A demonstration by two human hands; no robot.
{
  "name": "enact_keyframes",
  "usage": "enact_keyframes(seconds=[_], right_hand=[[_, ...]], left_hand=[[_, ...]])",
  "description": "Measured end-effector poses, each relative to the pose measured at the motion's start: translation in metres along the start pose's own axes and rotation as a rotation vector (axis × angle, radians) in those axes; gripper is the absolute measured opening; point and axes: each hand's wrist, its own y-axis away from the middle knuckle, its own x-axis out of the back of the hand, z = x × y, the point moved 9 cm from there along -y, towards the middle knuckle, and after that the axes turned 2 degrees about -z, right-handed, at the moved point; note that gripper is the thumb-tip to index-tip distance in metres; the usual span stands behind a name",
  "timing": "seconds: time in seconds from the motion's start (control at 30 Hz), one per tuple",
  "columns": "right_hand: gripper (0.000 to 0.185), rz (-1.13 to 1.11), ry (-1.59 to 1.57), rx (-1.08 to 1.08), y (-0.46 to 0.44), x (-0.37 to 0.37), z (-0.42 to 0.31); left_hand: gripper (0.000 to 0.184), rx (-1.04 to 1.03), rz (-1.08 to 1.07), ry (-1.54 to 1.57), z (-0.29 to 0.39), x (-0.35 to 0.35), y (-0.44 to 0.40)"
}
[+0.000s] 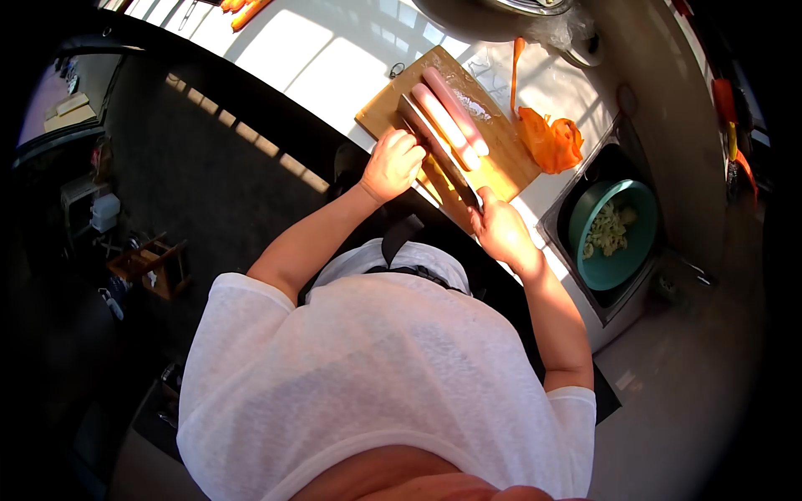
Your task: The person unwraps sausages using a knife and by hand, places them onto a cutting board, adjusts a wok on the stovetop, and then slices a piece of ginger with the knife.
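My right hand [504,231] is wrapped round the handle of a kitchen knife [436,149]. Its long blade lies across a wooden cutting board [510,171], pointing away from me and to the left. Just left of the blade, my left hand [393,164] is closed with its fingers curled near the board's edge; what they hold, if anything, is hidden. Two long pink sausages [455,111] lie side by side on the board, right of the blade. Some small yellowish pieces show beside the blade's near side, too small to name.
A crumpled orange wrapper [549,140] touches the board's right side. In the sink [555,219] at the right stands a green basin [616,279] with chopped pale vegetables [610,230]. A large metal pot [468,21] is at the back. Orange items [246,14] lie far left on the white counter [313,63].
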Motion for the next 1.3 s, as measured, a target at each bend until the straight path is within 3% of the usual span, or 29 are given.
enact_keyframes(seconds=[0.3, 0.43, 0.63, 0.9, 0.97, 1.1, 1.17, 1.23, 1.3], right_hand=[[0.026, 0.094, -0.045, 0.055, -0.006, 0.001, -0.002], [0.027, -0.071, 0.027, -0.031, -0.008, -0.011, -0.004], [0.028, 0.078, -0.041, 0.043, -0.008, -0.010, -0.003], [0.030, 0.042, -0.052, -0.008, -0.008, -0.021, 0.001], [0.029, 0.133, -0.104, 0.108, 0.003, -0.013, -0.004], [0.032, 0.237, -0.070, 0.238, 0.024, -0.009, -0.002], [0.037, 0.244, -0.095, 0.267, 0.025, -0.010, 0.000], [0.041, 0.325, 0.011, 0.390, 0.029, -0.005, -0.010], [0.041, 0.338, 0.037, 0.414, 0.028, -0.003, -0.013]], left_hand=[[0.011, 0.012, -0.026, 0.015, -0.002, 0.001, 0.002], [0.011, 0.015, -0.053, -0.016, -0.001, 0.002, 0.004], [0.011, -0.013, -0.043, -0.002, -0.001, 0.003, 0.003], [0.011, -0.004, -0.050, 0.049, -0.002, 0.006, 0.011], [0.014, 0.077, 0.034, 0.127, -0.014, 0.025, 0.008], [0.018, 0.609, 0.326, 0.135, -0.077, 0.123, -0.008], [0.021, 0.474, 0.026, 0.247, -0.063, 0.124, -0.048], [0.026, 0.392, -0.517, 0.353, -0.025, 0.068, -0.053], [0.027, 0.349, -0.911, 0.454, 0.025, 0.021, -0.039]])
